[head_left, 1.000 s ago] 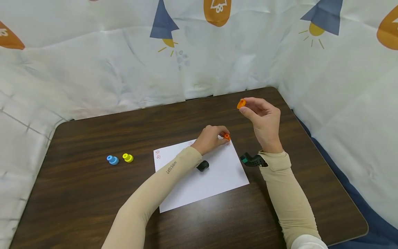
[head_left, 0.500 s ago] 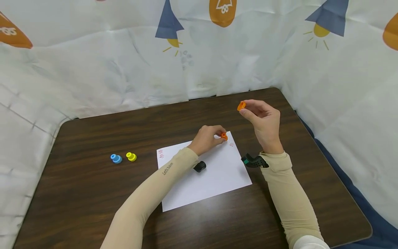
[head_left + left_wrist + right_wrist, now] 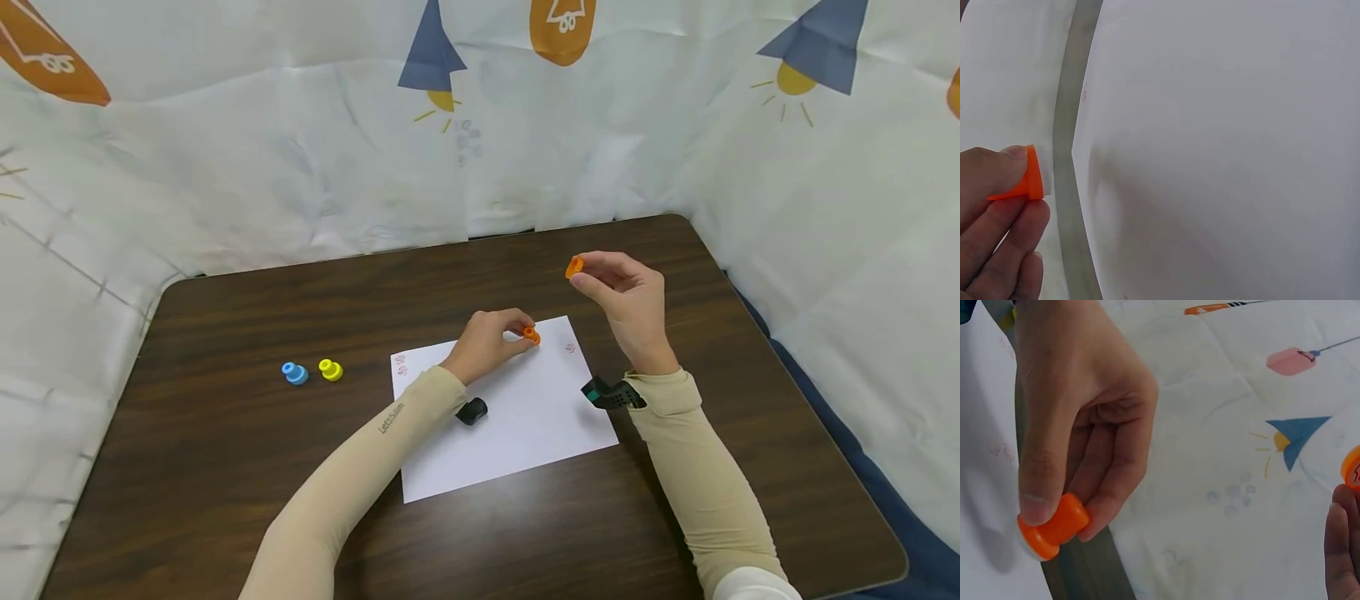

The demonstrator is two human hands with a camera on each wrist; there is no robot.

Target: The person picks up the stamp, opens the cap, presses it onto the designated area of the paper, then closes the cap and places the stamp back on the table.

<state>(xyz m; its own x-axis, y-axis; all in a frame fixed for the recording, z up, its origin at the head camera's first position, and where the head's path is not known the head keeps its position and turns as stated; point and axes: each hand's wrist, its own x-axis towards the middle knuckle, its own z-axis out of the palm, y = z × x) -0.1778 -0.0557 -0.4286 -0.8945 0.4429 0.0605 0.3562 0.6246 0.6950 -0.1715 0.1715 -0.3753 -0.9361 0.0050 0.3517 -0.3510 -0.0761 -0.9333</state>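
Observation:
Between thumb and fingers, my left hand pinches a small orange toy stamp, close over the far edge of a white paper sheet. The stamp's pale face shows at its end in the left wrist view. Raised beyond the sheet's right corner, my right hand pinches a hollow orange cap. A red pattern shows on the cap's round end in the right wrist view. Small red prints mark the sheet's far left corner, and another red print marks its right side.
Left of the paper, a blue stamp and a yellow stamp stand on the dark wooden table. A patterned white curtain hangs behind the table and along its sides.
My left hand has drawn back leftward with the stamp, uncovering the red print near the right corner. My right hand has come slightly left and nearer with the cap. The head view has shifted.

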